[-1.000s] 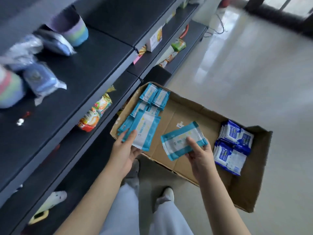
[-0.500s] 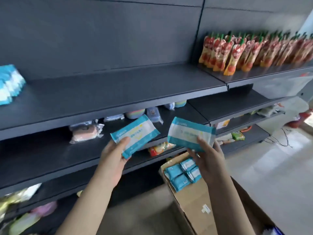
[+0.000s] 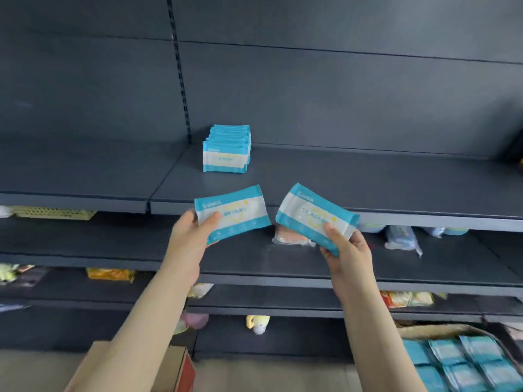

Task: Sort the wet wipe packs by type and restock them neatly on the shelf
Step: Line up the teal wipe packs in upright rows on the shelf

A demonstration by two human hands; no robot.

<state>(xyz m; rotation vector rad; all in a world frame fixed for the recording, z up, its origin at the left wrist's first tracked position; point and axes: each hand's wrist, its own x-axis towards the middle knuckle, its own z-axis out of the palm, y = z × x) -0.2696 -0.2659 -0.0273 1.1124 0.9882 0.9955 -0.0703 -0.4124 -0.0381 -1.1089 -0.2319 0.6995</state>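
Bare forearms [image 3: 135, 321] raised forward, left grip [image 3: 190, 238] pinching left pack [image 3: 240, 212], right grip [image 3: 348, 257] pinching right pack [image 3: 310, 215]

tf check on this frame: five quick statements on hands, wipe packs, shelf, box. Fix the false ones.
1. The left hand grips the left pack; the right hand grips the right pack. True.
2. Nothing has been restocked yet. False: a row of packs stands on the shelf.
3. Both held packs are dark blue. False: teal and white.
4. The cardboard box at lower right holds more teal packs. True.
5. The right pack lies flat on the shelf. False: it is held in the air, in front of the shelf edge.
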